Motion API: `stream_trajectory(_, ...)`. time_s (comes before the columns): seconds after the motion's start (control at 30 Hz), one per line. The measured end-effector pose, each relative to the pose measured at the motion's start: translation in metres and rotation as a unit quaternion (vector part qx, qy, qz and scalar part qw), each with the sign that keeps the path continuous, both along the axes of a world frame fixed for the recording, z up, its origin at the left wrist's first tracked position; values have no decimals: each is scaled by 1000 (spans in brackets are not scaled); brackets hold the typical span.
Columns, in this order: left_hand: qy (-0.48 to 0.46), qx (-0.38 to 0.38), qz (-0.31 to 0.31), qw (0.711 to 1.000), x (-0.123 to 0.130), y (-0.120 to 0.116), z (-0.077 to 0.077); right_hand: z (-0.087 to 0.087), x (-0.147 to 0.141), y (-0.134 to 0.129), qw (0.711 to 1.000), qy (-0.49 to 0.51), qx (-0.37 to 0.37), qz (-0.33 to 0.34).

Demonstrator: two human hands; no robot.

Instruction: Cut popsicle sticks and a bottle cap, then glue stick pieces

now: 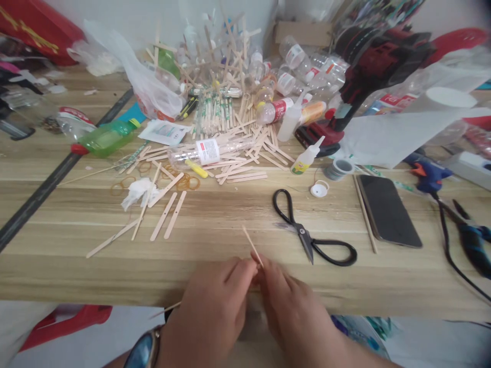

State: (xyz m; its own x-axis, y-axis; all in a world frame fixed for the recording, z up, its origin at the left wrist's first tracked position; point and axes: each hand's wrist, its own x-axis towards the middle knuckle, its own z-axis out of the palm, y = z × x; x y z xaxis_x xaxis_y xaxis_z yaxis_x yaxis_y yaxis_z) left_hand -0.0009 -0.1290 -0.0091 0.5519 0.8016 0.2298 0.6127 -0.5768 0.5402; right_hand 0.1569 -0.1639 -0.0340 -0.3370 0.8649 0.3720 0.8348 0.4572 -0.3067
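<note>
My left hand (217, 299) and my right hand (293, 301) meet at the table's front edge, fingers closed and fingertips together. A thin wooden stick (250, 242) points up and away from between the fingertips, pinched by my right hand. Another thin stick (166, 309) sticks out to the left from under my left hand. What the left fingertips pinch is hidden and blurred. Black-handled scissors (303, 237) lie partly open beyond my right hand. Two flat craft sticks (175, 214) lie side by side further left, near crossed sticks and a white crumpled tissue (140, 193).
A pile of craft sticks (238, 148) and plastic bottles (293, 76) fills the back. A glue bottle (307, 157), phone (389, 210), red drill (368, 76), glue gun (427, 174) and pliers (473, 240) are at the right. A green bottle (109, 138) and black strip (46, 191) lie left.
</note>
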Motion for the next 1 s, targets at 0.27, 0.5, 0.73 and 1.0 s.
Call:
stream_trajectory(0.27, -70, -231, -15, 970, -5, 15, 15, -7, -6, -6, 999, -37, -6, 0)
stream_trajectory(0.5, -229, -583, -37, 778, -8, 23, 14, 14, 12, -1, 995, -62, -20, 81)
stream_trajectory(0.73, -306, -713, -49, 628, -5, 24, 7, 10, 17, 9, 991, 18, -15, 131)
stream_trajectory(1.0, -229, -597, -67, 766, -15, 23, 6, 40, 25, 14, 900, 208, -358, 137)
